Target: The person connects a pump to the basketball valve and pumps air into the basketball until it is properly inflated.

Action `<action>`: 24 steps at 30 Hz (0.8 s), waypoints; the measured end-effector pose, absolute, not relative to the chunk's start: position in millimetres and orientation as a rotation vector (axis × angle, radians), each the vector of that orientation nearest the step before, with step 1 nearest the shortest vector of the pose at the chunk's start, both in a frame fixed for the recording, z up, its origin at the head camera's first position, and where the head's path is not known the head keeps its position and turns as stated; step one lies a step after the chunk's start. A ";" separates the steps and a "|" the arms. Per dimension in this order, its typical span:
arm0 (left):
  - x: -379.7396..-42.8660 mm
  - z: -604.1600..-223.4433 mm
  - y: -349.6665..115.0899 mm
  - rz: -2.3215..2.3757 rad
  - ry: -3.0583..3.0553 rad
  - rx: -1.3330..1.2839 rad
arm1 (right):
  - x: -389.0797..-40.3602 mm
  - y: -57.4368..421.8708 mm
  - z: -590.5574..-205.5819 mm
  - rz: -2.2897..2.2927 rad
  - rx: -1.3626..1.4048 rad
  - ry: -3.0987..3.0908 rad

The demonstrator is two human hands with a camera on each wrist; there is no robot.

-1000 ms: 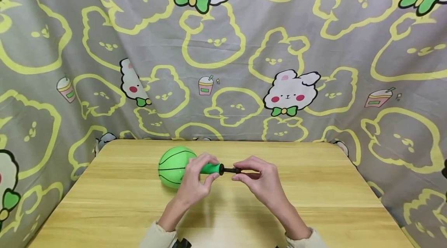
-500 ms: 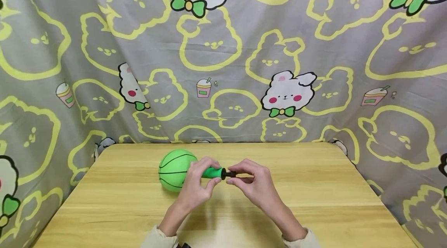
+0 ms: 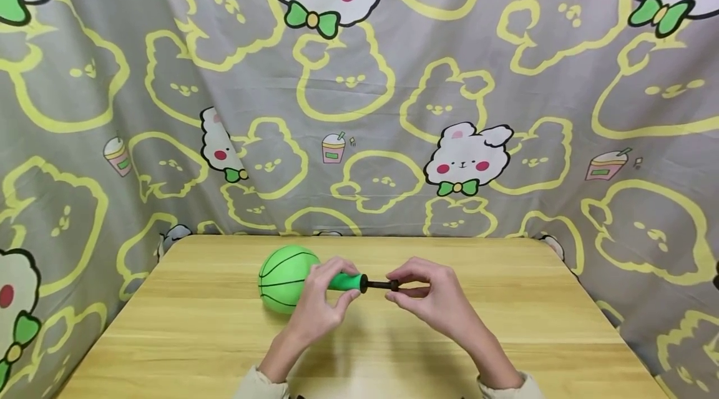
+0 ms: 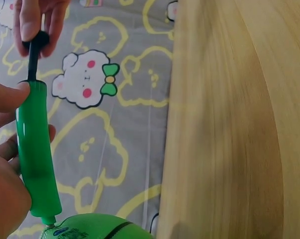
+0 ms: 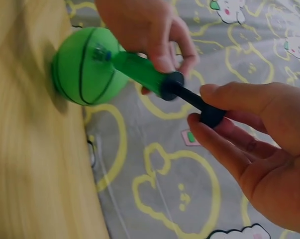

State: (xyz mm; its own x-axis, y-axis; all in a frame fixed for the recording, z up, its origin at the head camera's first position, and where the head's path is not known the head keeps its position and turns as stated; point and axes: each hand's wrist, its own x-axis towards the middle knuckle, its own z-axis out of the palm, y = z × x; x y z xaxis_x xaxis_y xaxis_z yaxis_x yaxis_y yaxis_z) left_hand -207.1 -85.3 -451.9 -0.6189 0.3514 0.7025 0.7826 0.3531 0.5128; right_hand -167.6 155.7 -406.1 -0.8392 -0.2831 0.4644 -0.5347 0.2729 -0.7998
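Observation:
A green ball (image 3: 283, 279) with black basketball lines rests on the table, left of my hands. My left hand (image 3: 321, 300) grips the green barrel of a small hand pump (image 4: 36, 144). The pump's nozzle end meets the ball, as the left wrist view shows at its bottom. Out of the barrel's other end extends a black rod, with a black handle (image 5: 212, 116) at its tip. My right hand (image 3: 435, 291) pinches that handle between thumb and fingers. The rod is drawn well out, leaving a gap between the two hands.
The wooden table (image 3: 505, 324) spreads out under both hands. A grey curtain (image 3: 382, 105) with yellow outlines and white cartoon animals hangs behind its far edge and along both sides.
Half a second ago my right hand was closer to the left, with the rod pushed partly in; now it has pulled the handle out to the right. The left hand keeps its grip.

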 end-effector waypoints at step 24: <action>-210.7 -448.8 -92.9 -1.158 -2.123 -0.907 | -160.7 204.4 -382.2 1.623 0.777 -2.351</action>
